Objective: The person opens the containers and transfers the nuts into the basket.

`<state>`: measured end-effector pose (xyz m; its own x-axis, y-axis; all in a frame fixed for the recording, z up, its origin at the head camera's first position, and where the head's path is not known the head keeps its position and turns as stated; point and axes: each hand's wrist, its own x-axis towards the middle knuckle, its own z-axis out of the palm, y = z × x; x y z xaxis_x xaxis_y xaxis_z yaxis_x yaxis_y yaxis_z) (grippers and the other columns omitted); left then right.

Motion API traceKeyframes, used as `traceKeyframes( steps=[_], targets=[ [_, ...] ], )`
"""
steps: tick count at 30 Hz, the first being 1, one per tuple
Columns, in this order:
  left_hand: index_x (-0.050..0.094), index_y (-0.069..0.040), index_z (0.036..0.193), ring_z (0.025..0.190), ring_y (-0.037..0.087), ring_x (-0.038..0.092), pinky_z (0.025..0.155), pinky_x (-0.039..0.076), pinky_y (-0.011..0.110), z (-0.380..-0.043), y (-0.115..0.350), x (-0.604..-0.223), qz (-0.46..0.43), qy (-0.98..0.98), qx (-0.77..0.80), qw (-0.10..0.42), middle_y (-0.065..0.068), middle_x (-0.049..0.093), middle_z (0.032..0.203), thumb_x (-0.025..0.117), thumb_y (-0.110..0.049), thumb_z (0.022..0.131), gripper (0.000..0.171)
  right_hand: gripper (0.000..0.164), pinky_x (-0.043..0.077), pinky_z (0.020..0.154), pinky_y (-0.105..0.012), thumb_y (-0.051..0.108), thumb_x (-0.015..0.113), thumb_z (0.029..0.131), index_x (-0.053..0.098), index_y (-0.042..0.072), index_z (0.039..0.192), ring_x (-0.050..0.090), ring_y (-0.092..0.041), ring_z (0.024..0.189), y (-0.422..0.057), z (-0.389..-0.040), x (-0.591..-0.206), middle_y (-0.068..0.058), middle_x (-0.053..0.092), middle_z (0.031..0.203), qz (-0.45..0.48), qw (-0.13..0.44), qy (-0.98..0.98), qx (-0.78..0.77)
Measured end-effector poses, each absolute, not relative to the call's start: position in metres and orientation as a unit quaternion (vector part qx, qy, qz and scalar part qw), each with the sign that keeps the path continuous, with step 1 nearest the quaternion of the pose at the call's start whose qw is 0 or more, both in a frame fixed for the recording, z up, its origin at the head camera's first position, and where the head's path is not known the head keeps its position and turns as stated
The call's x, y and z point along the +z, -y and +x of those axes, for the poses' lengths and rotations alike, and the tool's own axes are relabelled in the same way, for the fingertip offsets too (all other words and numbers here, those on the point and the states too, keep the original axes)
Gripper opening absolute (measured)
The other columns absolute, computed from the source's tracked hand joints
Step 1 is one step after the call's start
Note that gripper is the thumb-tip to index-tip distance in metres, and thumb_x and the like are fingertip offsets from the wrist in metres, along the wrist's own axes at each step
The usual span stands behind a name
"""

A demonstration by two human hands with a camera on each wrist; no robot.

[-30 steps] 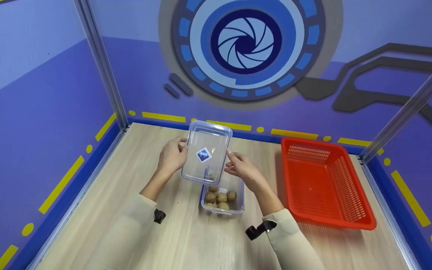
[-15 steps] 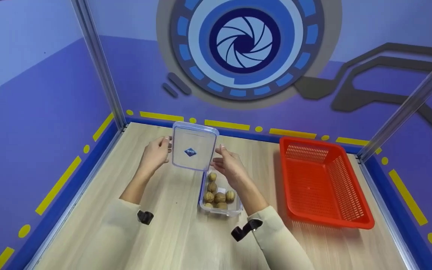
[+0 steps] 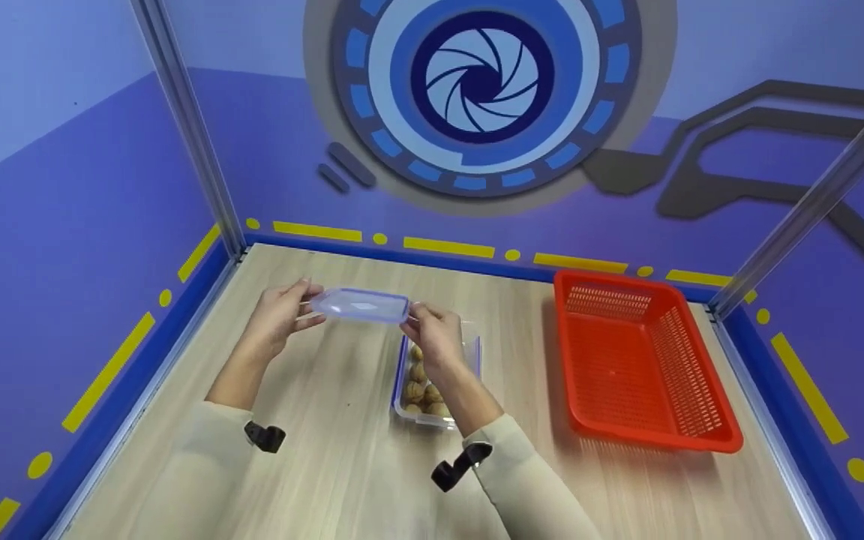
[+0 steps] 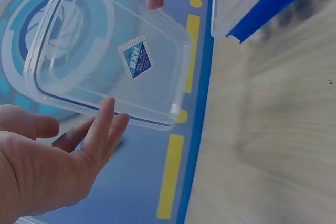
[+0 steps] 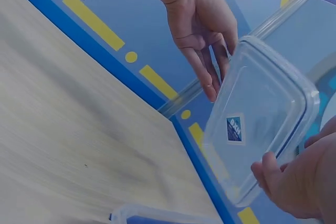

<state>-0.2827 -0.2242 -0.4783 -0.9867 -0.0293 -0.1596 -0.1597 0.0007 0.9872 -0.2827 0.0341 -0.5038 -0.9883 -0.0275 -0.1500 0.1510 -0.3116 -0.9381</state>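
Note:
A clear plastic lid (image 3: 363,306) with a blue rim and a diamond-shaped label (image 4: 135,57) is held up in the air, tilted nearly edge-on to the head view. My right hand (image 3: 438,341) pinches its right edge between thumb and fingers. At the opposite edge, my left hand (image 3: 274,321) touches the lid with fairly straight fingers, its thumb standing away from the rim in the left wrist view. Below and behind my right hand, a clear food container (image 3: 397,386) stands uncovered on the table. Several walnuts (image 3: 415,392) lie inside; my right hand and forearm hide part of them.
A red plastic basket (image 3: 568,360) with perforated sides stands on the table (image 3: 312,450) to the right. Printed blue-purple panels and metal posts (image 3: 196,127) bound the table at the back and sides.
Both hands have carried the lid leftward, away from above the container. The lid has tipped from facing the head camera to almost flat. The container and basket stay put.

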Motion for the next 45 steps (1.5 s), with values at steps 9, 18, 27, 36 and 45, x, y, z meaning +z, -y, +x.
traceKeyframes(
  steps=[9,18,27,36,45],
  targets=[
    [0.054,0.003,0.149,0.132,0.029,0.059,0.102,0.056,0.033,-0.292,0.253,-0.496,-0.102,-0.702,0.696,0.111,0.018,0.06,0.147,0.062,-0.016,0.108,0.046,0.035,0.058,0.099,-0.036,-0.001,0.064,0.102,0.061,-0.012,0.136,0.068,-0.027,0.111,-0.019,-0.283,-0.529,-0.024,0.065,0.128,0.041,0.038,-0.591,-0.805],
    [0.047,-0.001,0.157,0.125,0.022,0.062,0.099,0.056,0.033,-0.294,0.274,-0.517,-0.096,-0.683,0.706,0.164,0.008,0.064,0.142,0.063,-0.014,0.108,0.053,0.033,0.06,0.089,-0.034,0.0,0.064,0.103,0.062,-0.008,0.134,0.069,-0.024,0.104,-0.003,-0.278,-0.554,-0.019,0.067,0.119,0.044,0.061,-0.565,-0.822],
    [0.042,0.0,0.159,0.124,0.019,0.061,0.096,0.056,0.03,-0.295,0.295,-0.54,-0.09,-0.65,0.734,0.177,-0.001,0.068,0.131,0.064,-0.011,0.107,0.057,0.063,0.06,0.078,-0.033,-0.008,0.059,0.092,0.05,0.001,0.153,0.065,-0.022,0.099,0.01,-0.274,-0.572,-0.018,0.063,0.124,0.022,0.132,-0.555,-0.821],
    [0.048,-0.004,0.157,0.122,0.017,0.058,0.096,0.056,0.031,-0.294,0.314,-0.567,-0.093,-0.616,0.761,0.18,-0.005,0.067,0.128,0.064,-0.01,0.107,0.053,0.068,0.061,0.082,-0.039,-0.013,0.061,0.086,0.053,0.005,0.151,0.065,-0.025,0.1,0.028,-0.265,-0.586,-0.016,0.06,0.123,0.033,0.133,-0.541,-0.83],
    [0.059,-0.009,0.15,0.113,0.014,0.061,0.094,0.056,0.032,-0.288,0.333,-0.594,-0.096,-0.579,0.783,0.207,-0.006,0.071,0.122,0.062,-0.009,0.108,0.042,0.068,0.059,0.079,-0.037,-0.014,0.057,0.084,0.051,0.002,0.15,0.063,-0.023,0.093,0.047,-0.252,-0.61,-0.018,0.058,0.12,0.043,0.126,-0.527,-0.839]
  ],
)
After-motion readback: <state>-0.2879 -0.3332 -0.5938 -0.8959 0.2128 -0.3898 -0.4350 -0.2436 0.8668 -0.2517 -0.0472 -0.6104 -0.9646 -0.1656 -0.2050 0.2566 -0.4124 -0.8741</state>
